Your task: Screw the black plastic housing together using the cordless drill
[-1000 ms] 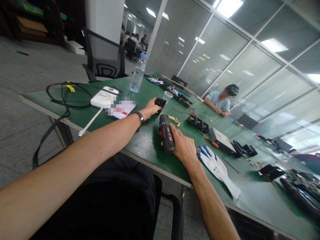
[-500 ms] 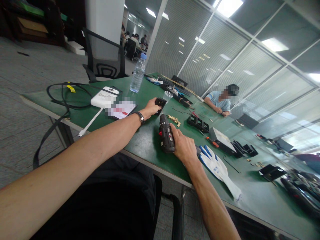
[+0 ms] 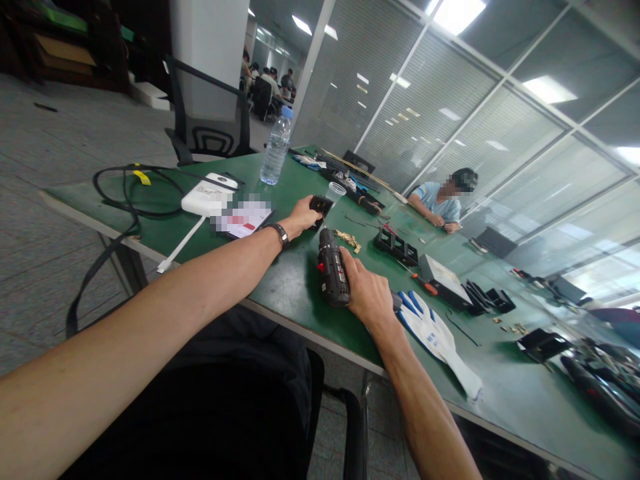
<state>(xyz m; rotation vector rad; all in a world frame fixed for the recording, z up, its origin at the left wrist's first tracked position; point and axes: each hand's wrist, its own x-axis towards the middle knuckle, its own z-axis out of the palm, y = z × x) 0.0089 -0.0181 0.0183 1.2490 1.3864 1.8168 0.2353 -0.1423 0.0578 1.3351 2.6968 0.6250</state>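
My right hand (image 3: 369, 287) is wrapped round the grip of a black cordless drill (image 3: 333, 270) with a small red switch. The drill points away from me, its tip at a small black bracket-like part (image 3: 320, 205); whether bit and part touch I cannot make out. My left hand (image 3: 303, 217) is closed on that black part and holds it on the green table (image 3: 285, 283). Just behind the part stands a clear plastic cup (image 3: 335, 192). A little heap of brass-coloured pieces (image 3: 348, 240) lies to the right of the drill's tip.
A water bottle (image 3: 277, 148), a white device (image 3: 209, 193) and a black cable (image 3: 117, 212) are on the left. Rightward lie black frames (image 3: 396, 247), an orange-handled screwdriver (image 3: 425, 285), a pale box (image 3: 445, 281) and a white-and-blue glove (image 3: 435, 337). A person (image 3: 437, 203) sits across the table.
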